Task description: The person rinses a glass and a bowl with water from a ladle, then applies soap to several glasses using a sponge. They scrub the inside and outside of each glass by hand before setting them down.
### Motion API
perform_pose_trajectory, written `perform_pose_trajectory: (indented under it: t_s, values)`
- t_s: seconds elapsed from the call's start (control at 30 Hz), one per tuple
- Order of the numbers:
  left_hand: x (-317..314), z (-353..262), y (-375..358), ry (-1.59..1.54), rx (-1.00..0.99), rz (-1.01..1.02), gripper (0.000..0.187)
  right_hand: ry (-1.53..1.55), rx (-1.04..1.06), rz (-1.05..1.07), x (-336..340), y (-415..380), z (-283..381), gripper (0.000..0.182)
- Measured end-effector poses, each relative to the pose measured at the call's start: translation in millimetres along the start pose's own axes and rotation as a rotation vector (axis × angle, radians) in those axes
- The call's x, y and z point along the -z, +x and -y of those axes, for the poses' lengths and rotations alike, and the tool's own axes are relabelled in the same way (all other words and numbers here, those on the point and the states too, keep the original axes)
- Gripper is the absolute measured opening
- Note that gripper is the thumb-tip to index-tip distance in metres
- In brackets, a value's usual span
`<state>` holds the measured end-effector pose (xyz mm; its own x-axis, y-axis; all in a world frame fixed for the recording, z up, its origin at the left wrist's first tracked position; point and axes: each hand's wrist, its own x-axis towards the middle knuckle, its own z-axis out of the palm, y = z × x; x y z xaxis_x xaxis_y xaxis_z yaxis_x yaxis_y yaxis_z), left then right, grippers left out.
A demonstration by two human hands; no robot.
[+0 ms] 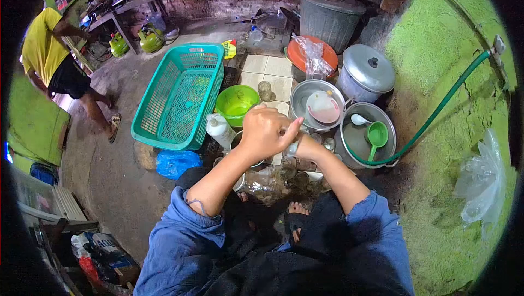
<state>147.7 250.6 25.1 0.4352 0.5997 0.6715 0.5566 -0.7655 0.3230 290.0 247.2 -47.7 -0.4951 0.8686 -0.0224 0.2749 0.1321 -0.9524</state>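
Just past a green bowl [238,103], the left hand [267,128] curled beside what looked like a glass [293,149], the right hand [307,146] mostly hidden; whether either gripped it, I couldn't tell. Wet skin might have dropped it onto glassware [302,178] below.

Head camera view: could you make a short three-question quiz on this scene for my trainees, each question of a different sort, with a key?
1. Multiple choice: what shares the open pot with the green dipper?
A) a blue bag
B) a white spoon
C) an orange bucket

2. True or false: in the view, the teal basket lies to the left of the light green bowl.

3. Fill the gap: of the camera wearer's two hands, the ___ one is nearer the white bottle.

Key:
1. B
2. True
3. left (the left hand)
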Motion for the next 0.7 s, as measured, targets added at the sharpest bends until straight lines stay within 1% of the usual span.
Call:
perform_pose_trajectory:
  t_s: [0.03,0.07,0.1,0.17,0.2,0.23,0.3,0.33,0.37,0.43,0.47,0.5,0.57,0.6,0.63,0.7]
  values:
    - [-0.3,-1.8,0.8,0.006,-0.027,-0.047,0.040,0.348,-0.056,0.074,-0.8,1.4,-1.2,0.031]
    - [2.5,-5.4,3.0,0.003,-0.076,-0.107,0.040,0.732,-0.200,0.147,-2.9,-0.2,-1.7,0.028]
    - [1.2,1.2,3.1,0.001,-0.074,-0.105,0.040,0.734,-0.203,0.147,-5.7,0.0,-0.9,0.028]
    - [1.3,21.4,4.3,-0.042,0.044,0.008,0.042,0.924,-0.235,0.044,-14.8,-4.2,29.8,0.022]
    - [4.6,26.5,5.4,-0.039,0.164,0.063,0.045,0.234,-0.203,0.220,-3.8,-1.4,33.5,0.023]
    - [1.8,29.4,3.7,-0.038,0.167,0.062,0.045,0.233,-0.203,0.224,-5.2,1.5,29.0,0.023]
    - [-8.2,37.0,-1.5,-0.006,0.289,0.123,0.048,-0.524,-0.036,0.357,-11.5,10.3,9.0,0.034]
    - [-10.6,32.8,-2.2,0.066,0.193,0.114,0.046,-0.563,0.135,0.186,-19.6,5.8,4.8,0.038]
    - [-12.1,27.3,-2.1,0.066,0.194,0.117,0.046,-0.561,0.134,0.186,-20.5,3.3,2.1,0.038]
    - [-11.9,16.3,0.6,0.061,-0.110,-0.044,0.043,-0.611,-0.197,0.199,-18.4,-1.0,2.5,0.037]
    - [-15.7,17.1,-0.9,0.056,-0.140,-0.067,0.038,-0.534,-0.019,0.152,-15.1,-1.1,-10.6,0.033]
    - [-15.8,14.2,-1.1,0.055,-0.142,-0.071,0.038,-0.539,-0.019,0.151,-9.3,-3.7,-14.7,0.033]
    - [-11.0,6.0,-0.8,-0.012,-0.172,-0.213,0.033,0.147,-0.116,0.157,-0.9,-6.7,-3.1,0.021]
    - [-4.7,1.5,-1.6,0.011,-0.233,-0.248,0.027,0.824,-0.088,0.172,-7.6,-2.1,-12.5,0.019]
    - [-2.3,4.2,-0.4,0.011,-0.233,-0.249,0.027,0.823,-0.088,0.172,-3.3,-3.0,-8.5,0.019]
    - [3.2,12.7,4.0,0.004,-0.325,-0.308,0.023,1.144,-0.064,0.329,12.3,-9.1,9.4,0.032]
